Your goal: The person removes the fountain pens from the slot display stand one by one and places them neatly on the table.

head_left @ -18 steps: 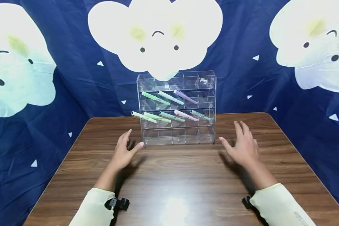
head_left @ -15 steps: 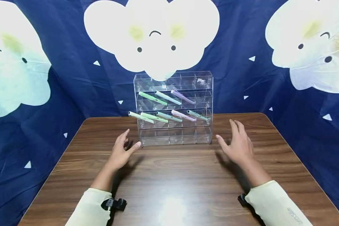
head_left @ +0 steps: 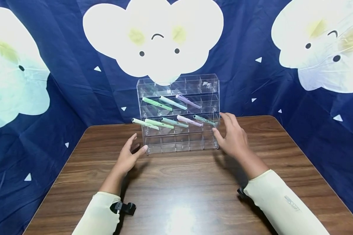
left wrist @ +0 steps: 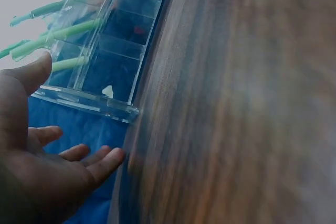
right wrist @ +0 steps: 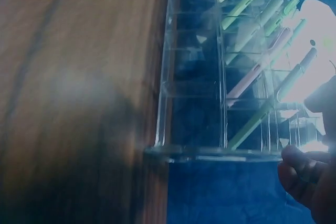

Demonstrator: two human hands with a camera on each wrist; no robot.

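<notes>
By the rack's (head_left: 182, 146) right side, the right hand (head_left: 233, 138) has come close, wide and unladen, apparently within reach of the rack's rightmost pen (head_left: 204, 120); the left hand (head_left: 128, 158), also wide, is beside its left edge.

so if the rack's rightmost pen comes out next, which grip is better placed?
Right, I'd judge. The right grip is at the rack's right side, near that teal pen; the left grip is by the opposite end. Neither holds a pen.
</notes>
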